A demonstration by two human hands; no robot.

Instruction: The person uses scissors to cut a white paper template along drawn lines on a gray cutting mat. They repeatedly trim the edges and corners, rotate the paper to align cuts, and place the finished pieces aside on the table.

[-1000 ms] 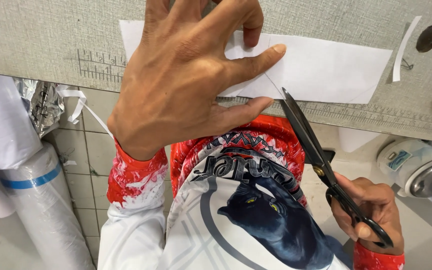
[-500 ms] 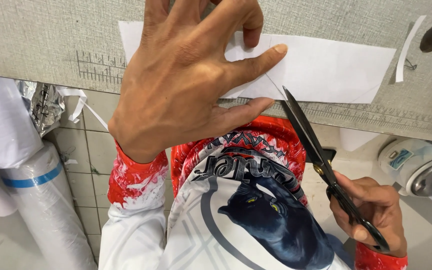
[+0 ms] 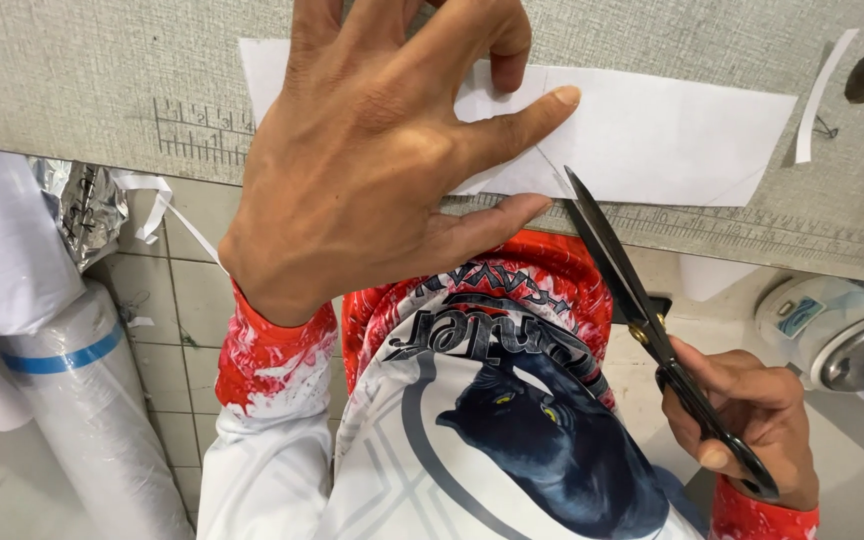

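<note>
The scissors (image 3: 652, 330) have inched forward — their tips now at the lower edge of the white paper (image 3: 672, 140), right hand (image 3: 742, 420) clenched around the handles, left hand (image 3: 382, 170) splayed flat pinning the sheet to the grey table (image 3: 102, 70).

Left hand (image 3: 382, 160) is spread flat, fingers splayed; right hand (image 3: 752, 420) is curled closed.

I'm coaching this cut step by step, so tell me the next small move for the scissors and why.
Probably close the blades for a short snip along the faint line. The scissors in the right hand have their tip at the lower edge of the white paper, right where that line starts, and the left hand lies spread flat on the paper, pinning it to the grey table.
</note>
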